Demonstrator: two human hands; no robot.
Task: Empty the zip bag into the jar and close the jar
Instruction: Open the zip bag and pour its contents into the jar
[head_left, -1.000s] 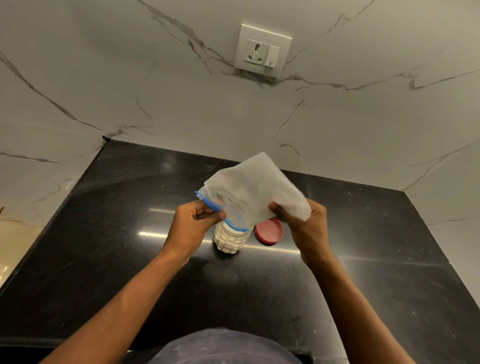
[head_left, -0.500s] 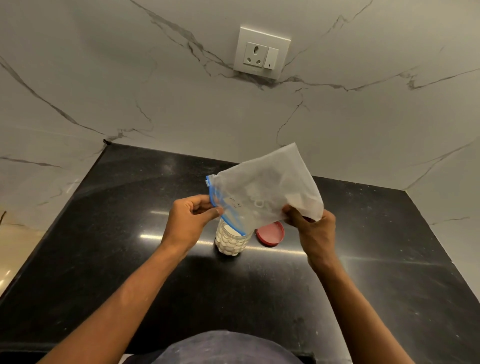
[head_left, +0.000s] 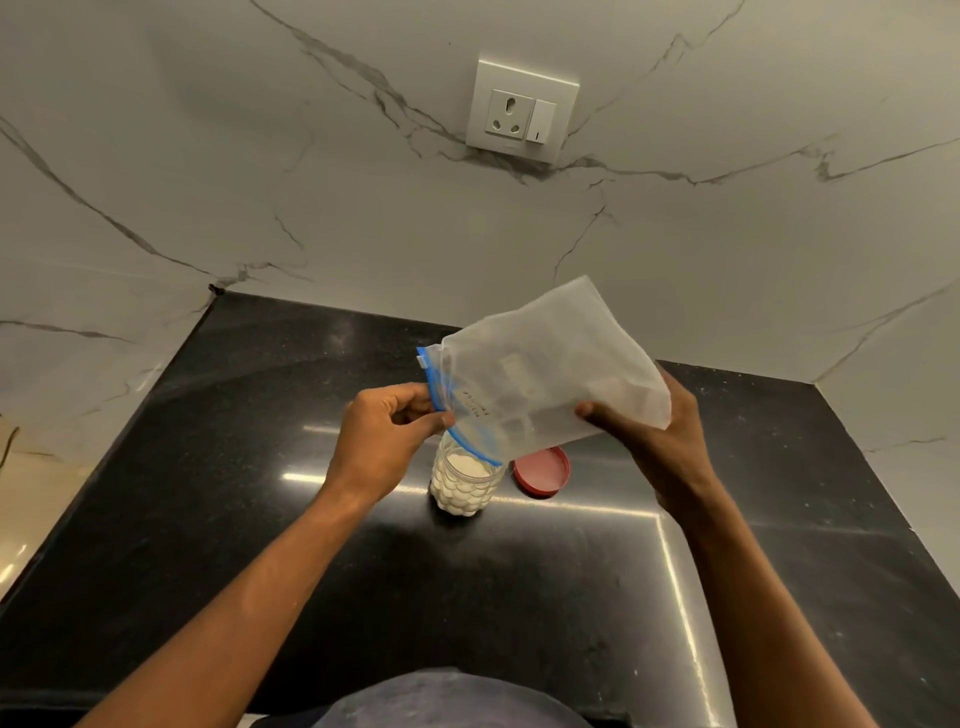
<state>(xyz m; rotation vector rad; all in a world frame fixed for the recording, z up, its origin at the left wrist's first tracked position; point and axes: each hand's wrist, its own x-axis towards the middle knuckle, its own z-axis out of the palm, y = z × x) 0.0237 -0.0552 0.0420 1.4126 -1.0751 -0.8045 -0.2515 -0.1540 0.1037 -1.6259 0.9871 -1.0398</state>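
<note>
A clear zip bag (head_left: 545, 374) with a blue zip strip hangs tilted over the jar, mouth down and to the left. My left hand (head_left: 387, 431) pinches the blue zip edge at the mouth. My right hand (head_left: 660, 441) holds the bag's lower right side from beneath, raised. The bag looks nearly empty. The clear dimpled jar (head_left: 464, 486) stands upright on the black counter (head_left: 260, 519), open, full of white powder almost to the rim. Its red lid (head_left: 542, 471) lies flat on the counter just right of the jar.
White marble walls enclose the counter at the back and on both sides. A wall socket with a switch (head_left: 521, 111) sits high on the back wall. The counter's front edge is near my body, where dark cloth (head_left: 441, 701) shows.
The bag's closed end has lifted higher and swung to the right with my right hand. My left hand stays at the zip edge above the jar.
</note>
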